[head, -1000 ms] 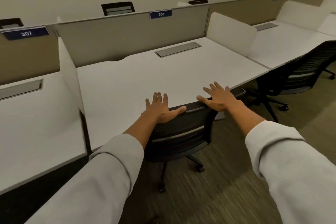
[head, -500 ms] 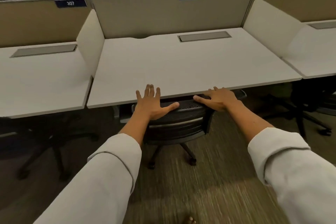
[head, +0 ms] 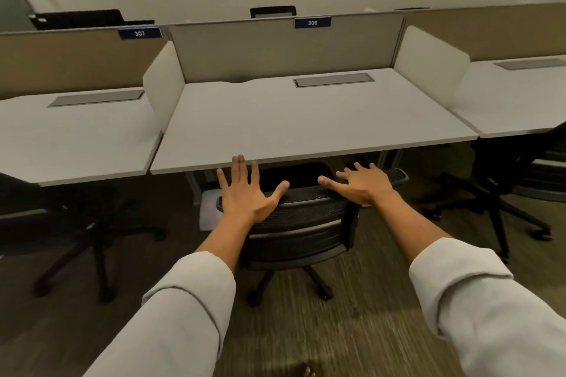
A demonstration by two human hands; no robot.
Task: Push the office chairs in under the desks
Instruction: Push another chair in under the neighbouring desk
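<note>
Left hand: our left hand (head: 245, 196) lies flat on the left end of the chair's top rail, fingers straight and spread, thumb out to the right; its grip is released, pressing rather than grasping.
Right hand: our right hand (head: 363, 182) rests palm down on the right end of the same rail, fingers spread and pointing far and left; this grip is also loose, curled round nothing.
Chair: the black mesh office chair (head: 301, 223) stands in front of us with its backrest just near of the table edge; its seat sits beneath the tabletop and its wheeled base shows on the floor.
Table: the white table (head: 306, 119) marked by the label 306 (head: 312, 22) lies straight ahead, its near edge just beyond our fingertips.
Table fittings: we see a grey cable hatch (head: 333, 80) at the far side of the tabletop and a grey partition (head: 284, 49) standing behind it.
Left neighbour: the left table (head: 70, 138), under label 307 (head: 139, 33), has a dark chair (head: 79, 223) below it, mostly in shadow.
Right neighbour: the right table (head: 514, 98) has another black chair (head: 517, 180) at its near side; how far under it sits we cannot tell.
Floor: the carpet (head: 306, 330) is brownish and streaked.
Sleeves: we wear pale sleeves (head: 183, 315) pushed up the forearms.
</note>
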